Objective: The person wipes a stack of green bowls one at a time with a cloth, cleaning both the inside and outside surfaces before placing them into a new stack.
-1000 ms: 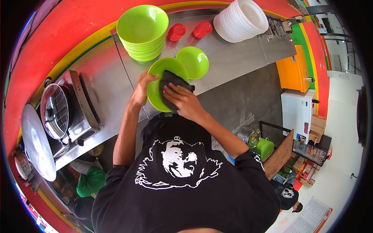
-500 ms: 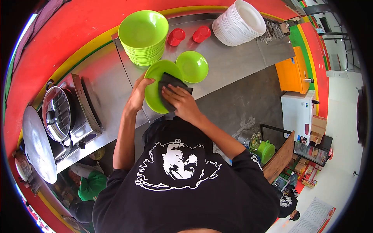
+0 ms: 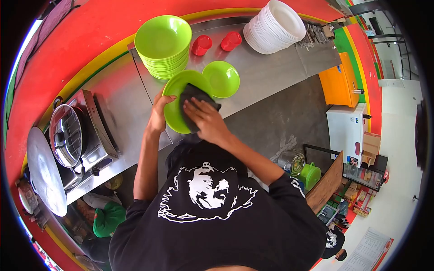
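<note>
A green bowl [image 3: 175,112] is tilted up in front of me. My left hand [image 3: 159,110] grips its left rim, thumb on the inside and the other fingers mostly hidden behind. With my right hand [image 3: 204,118] I press a dark grey cloth [image 3: 193,92] against the inside of the bowl, fingers spread over the fabric. Just beyond it, a second green bowl [image 3: 221,79] sits on the steel counter [image 3: 253,88]. A tall stack of green bowls [image 3: 163,43] stands behind, to the left.
Two red cups [image 3: 202,45] and a stack of white plates [image 3: 274,28] line the counter's back, with cutlery [image 3: 313,36] at its right end. On the left are a stove [image 3: 97,131] and a glass-lidded pan [image 3: 66,135]. Another person in green [image 3: 108,219] is at lower left.
The held bowl, the cloth and both hands have shifted slightly left in view. My right hand and the cloth have slid a little across the bowl's inside.
</note>
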{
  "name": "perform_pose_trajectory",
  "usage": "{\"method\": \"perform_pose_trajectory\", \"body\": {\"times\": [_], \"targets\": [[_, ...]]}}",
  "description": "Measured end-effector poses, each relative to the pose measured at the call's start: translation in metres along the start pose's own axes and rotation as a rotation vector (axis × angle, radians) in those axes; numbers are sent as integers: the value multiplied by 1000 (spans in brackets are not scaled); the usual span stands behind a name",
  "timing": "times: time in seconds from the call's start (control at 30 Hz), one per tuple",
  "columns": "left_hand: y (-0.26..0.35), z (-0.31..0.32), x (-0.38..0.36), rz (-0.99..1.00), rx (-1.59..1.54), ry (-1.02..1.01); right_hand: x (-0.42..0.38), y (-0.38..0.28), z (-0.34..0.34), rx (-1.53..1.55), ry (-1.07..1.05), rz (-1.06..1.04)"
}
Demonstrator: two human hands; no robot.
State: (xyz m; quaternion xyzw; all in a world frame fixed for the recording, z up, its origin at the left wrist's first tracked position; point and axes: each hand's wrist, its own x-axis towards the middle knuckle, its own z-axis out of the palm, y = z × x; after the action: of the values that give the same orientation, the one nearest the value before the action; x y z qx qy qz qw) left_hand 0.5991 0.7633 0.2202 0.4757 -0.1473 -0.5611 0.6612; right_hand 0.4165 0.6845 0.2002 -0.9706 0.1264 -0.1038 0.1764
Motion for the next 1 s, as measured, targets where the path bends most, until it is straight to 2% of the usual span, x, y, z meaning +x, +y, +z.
{"method": "perform_pose_trajectory", "body": {"times": [0.2,0.23,0.27,0.33,0.43,0.47,0.57,0.67,0.7,0.8,0.87,0.9,1.0], "targets": [[-7,5,17,92,50,6,3,-1,-8,-79,24,27],[-11,7,20,125,63,15,5,-11,-6,58,45,25],[-17,10,22,208,115,21,6,-23,9,221,140,93],[-25,15,29,378,221,31,14,-37,6,583,167,276],[-22,16,22,270,150,40,15,-40,-9,713,109,318],[-20,17,21,240,117,44,12,-35,-12,562,104,218],[-23,-1,25,-35,-72,97,1,-3,-8,118,135,-40],[-1,18,14,-70,-47,125,-8,20,-15,126,60,-64],[-1,16,14,-51,-15,86,-8,22,-19,130,106,-96],[7,8,14,-11,197,73,-10,26,-36,520,129,41],[-7,-5,23,30,346,141,-10,20,-59,944,142,255],[-8,-5,25,50,422,176,-15,25,-66,1024,78,395],[-13,0,24,209,223,20,-16,22,-68,1553,277,474]]}}
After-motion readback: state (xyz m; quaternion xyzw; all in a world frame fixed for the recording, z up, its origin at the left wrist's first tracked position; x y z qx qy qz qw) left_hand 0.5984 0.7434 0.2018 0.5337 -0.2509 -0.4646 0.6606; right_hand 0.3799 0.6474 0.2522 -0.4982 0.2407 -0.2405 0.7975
